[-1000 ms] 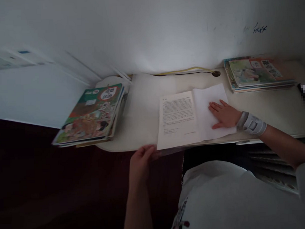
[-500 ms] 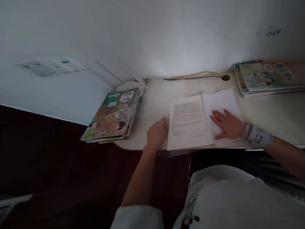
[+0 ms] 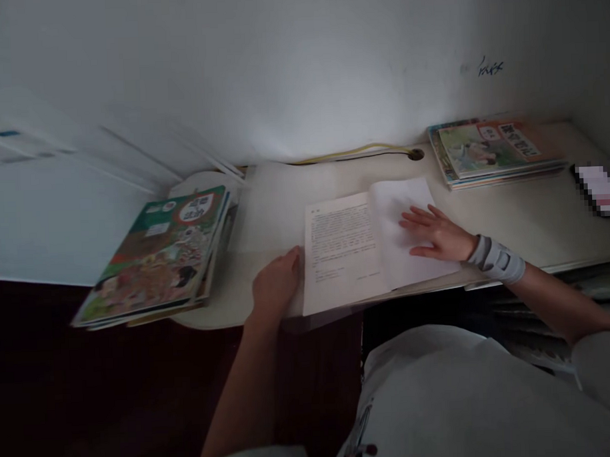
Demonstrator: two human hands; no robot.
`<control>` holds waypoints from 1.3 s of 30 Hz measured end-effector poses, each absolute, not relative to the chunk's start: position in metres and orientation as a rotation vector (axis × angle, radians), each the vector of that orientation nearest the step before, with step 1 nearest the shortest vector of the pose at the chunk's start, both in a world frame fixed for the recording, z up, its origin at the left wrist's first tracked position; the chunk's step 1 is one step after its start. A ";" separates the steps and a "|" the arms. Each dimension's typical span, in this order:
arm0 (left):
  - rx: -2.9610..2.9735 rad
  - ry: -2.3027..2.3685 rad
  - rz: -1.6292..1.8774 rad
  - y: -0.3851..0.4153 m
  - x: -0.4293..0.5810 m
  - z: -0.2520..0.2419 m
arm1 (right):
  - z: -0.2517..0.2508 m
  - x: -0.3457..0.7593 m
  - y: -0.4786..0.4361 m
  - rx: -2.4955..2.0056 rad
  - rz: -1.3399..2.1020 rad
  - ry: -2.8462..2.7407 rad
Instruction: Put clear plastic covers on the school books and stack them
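Observation:
An open booklet of white printed pages lies on the pale desk in front of me. My right hand lies flat on its blank right page, fingers stretched out. A grey wrist band sits on that arm. My left hand rests on the desk against the booklet's left edge, fingers curled at the pages' edge; whether it grips them I cannot make out.
A stack of colourful books juts over the desk's left end. A second stack of books lies at the back right by the wall. A yellow cable runs along the wall to a hole in the desk. Dark floor lies below left.
My left hand rose from below the desk's front edge to the booklet's left edge and stays there. My right hand stays flat on the right page.

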State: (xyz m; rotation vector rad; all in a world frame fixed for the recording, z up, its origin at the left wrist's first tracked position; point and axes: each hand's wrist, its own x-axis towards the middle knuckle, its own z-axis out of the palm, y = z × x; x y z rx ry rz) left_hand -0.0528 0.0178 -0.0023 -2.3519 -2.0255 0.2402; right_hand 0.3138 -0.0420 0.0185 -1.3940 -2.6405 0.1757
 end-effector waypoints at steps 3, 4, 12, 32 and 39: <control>-2.335 -2.051 0.227 0.017 -0.052 -0.001 | 0.026 0.312 -0.067 -1.303 0.098 -2.750; -2.331 -2.057 0.224 0.017 -0.052 -0.001 | 0.026 0.308 -0.078 -1.288 0.047 -2.792; -2.295 -2.020 0.234 0.018 -0.060 -0.010 | 0.002 0.276 -0.136 -1.511 -0.296 -2.702; -2.317 -2.045 0.307 0.017 -0.062 -0.005 | -0.016 0.244 -0.101 -1.472 -0.069 -2.574; -2.351 -2.088 0.182 0.015 -0.068 -0.008 | -0.021 0.268 -0.118 -1.611 -0.027 -2.556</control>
